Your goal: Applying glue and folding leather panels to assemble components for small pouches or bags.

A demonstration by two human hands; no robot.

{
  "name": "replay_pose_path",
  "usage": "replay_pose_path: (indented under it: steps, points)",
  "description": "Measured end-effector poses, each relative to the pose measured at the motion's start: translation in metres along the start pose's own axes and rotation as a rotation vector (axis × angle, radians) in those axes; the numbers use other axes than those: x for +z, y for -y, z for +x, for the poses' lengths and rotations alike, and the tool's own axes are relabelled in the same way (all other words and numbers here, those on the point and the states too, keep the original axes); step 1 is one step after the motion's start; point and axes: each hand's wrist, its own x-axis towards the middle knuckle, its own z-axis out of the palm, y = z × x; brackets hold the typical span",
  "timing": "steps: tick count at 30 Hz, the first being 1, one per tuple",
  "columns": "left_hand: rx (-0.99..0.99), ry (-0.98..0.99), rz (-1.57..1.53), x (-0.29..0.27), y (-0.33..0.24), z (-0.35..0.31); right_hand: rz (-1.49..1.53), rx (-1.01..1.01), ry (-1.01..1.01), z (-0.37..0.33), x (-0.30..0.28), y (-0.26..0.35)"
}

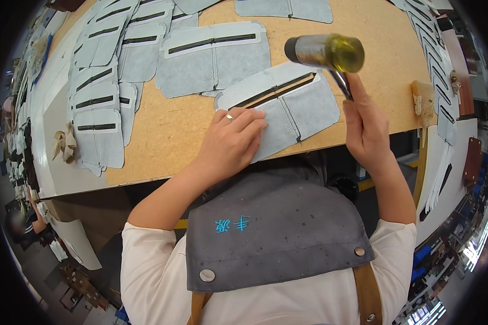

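My right hand (367, 124) grips a mallet (324, 51) by its handle. The mallet's head has a clear yellow face at one end and a black one at the other, and it is raised over the far right part of a grey-blue panel (303, 116). This panel lies tilted near the table's front edge, with a long dark-edged slot in a white border and a seam across its middle. My left hand (233, 138) rests on the panel's left side, fingers bent and pressed on it below the slot; nothing shows in its grasp.
A similar panel (214, 65) lies just beyond on the tan tabletop (146, 149). Overlapping stacks of panels (95, 97) cover the left side, and another row (439, 86) hangs at the right. A yellowish block (422, 100) sits at the right edge, crumpled beige material (65, 143) at the left.
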Motion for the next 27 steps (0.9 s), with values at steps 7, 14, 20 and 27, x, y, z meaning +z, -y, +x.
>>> replay_pose_path:
  steps: [7, 14, 20, 27]
  points:
    - [-0.028, -0.134, 0.059, 0.001, 0.032, 0.057, -0.214, 0.261, 0.301, -0.018, -0.005, -0.026]
    - [-0.412, 0.044, -0.493, -0.012, 0.025, 0.081, -0.535, 0.051, -0.232, -0.001, -0.041, -0.061]
    - [-0.745, 0.162, -1.08, -0.005, -0.02, 0.029, -0.296, 0.161, -0.105, -0.017, -0.025, -0.058]
    - [0.011, -0.008, -0.209, 0.023, -0.035, 0.05, -0.096, 0.244, 0.146, -0.029, 0.007, -0.041]
